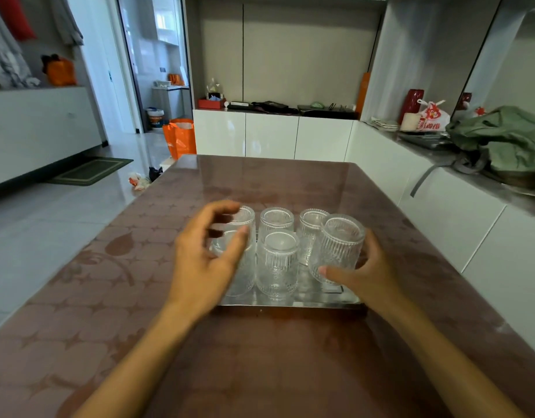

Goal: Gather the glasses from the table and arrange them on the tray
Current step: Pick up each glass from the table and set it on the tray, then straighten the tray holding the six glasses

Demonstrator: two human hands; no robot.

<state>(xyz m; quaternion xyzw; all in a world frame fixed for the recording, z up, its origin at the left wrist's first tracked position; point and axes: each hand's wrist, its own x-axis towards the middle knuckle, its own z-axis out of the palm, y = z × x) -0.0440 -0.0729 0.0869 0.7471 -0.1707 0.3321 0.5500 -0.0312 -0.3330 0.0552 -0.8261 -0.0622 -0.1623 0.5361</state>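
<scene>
Several clear ribbed glasses stand upside down in two rows on a shiny tray (290, 302) on the brown table (260, 357). My right hand (371, 273) grips the front-right glass (340, 245), with the thumb on its near side and the fingers behind it. This glass sits at the tray's right end. My left hand (205, 257) is curled beside the front-left glass (240, 277), fingers apart and blurred, with no clear hold on it. The front-middle glass (278, 263) stands between my hands. Behind it stand the back-middle glass (276, 220) and the back-right glass (311, 221).
A white counter (441, 182) runs along the table's right side and carries a green bag (507, 140) and a red-printed plastic bag (432, 116). White cabinets (272, 134) stand beyond the far edge. An orange bag (180, 137) sits on the floor to the left.
</scene>
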